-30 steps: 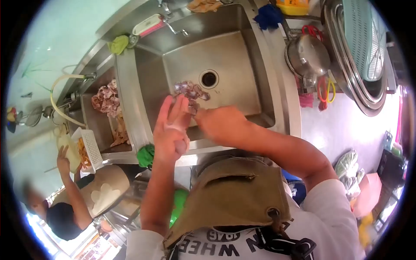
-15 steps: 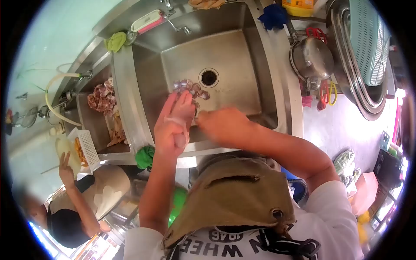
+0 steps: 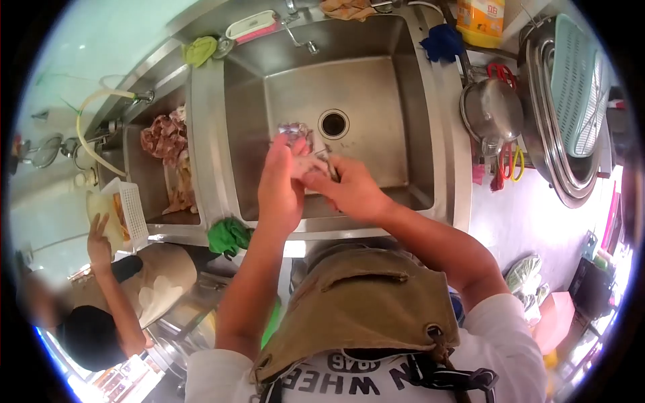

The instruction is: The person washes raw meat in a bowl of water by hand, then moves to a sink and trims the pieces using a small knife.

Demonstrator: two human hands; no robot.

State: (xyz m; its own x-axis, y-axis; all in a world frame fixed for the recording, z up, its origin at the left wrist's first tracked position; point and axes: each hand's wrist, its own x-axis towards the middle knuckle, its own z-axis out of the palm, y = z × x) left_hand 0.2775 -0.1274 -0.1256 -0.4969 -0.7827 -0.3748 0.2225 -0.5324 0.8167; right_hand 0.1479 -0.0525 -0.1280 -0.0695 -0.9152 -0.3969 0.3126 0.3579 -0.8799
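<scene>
Over the near left part of the large steel sink (image 3: 376, 94), my left hand (image 3: 281, 191) is closed around a pale piece of raw meat (image 3: 308, 165). My right hand (image 3: 355, 191) meets it from the right, its fingers curled against the meat. A thin dark edge shows by the right index finger; what this hand grips is mostly hidden. Beyond my left fingertips lie small dark reddish raw pieces (image 3: 294, 129), partly covered by the hand, on the sink floor left of the drain (image 3: 334, 123).
A smaller sink at left holds more raw meat (image 3: 164, 141). A white basket (image 3: 131, 215) stands near it, with a co-worker's raised hand (image 3: 99, 245) beside. A green cloth (image 3: 228, 236) lies on the near rim. A pot (image 3: 494, 111) and stacked trays (image 3: 544, 134) are at right.
My right hand has come in against the meat. My left hand has turned, its palm now facing the right hand. The whole view has shifted slightly.
</scene>
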